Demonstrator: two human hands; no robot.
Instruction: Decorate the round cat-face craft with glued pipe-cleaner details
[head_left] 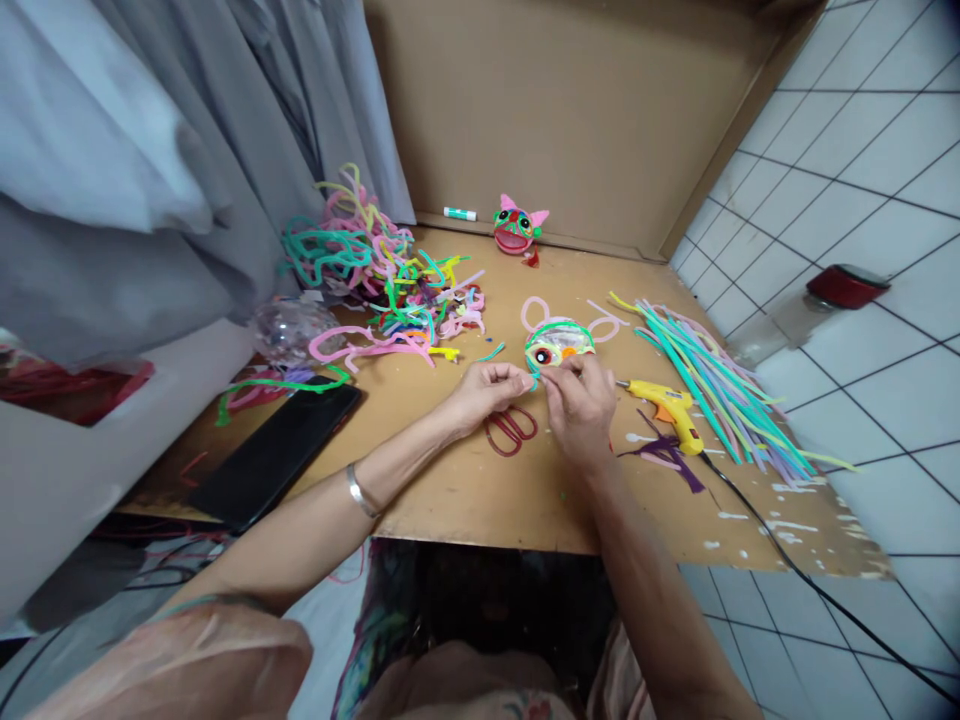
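My left hand (491, 393) pinches a short teal pipe cleaner (534, 382), its fingertips closed around it. Close beside it, my right hand (581, 400) has thumb and fingers pressed together at the other end of that piece. Just beyond both hands lies a craft animal face (556, 336) with pink looped ears, a green band, a round eye and an orange nose. The right hand covers its lower right part. Below the left fingertips, the dark red handles of scissors (511, 430) rest on the table; their blades are hidden.
A yellow glue gun (667, 405) with a black cord lies right of my hand, near straight pipe cleaners (727, 390). Tangled pipe cleaners (390, 270) fill the left side, by a black phone (281, 450). At the back stand a finished-looking animal face (516, 230) and a glue stick (460, 214).
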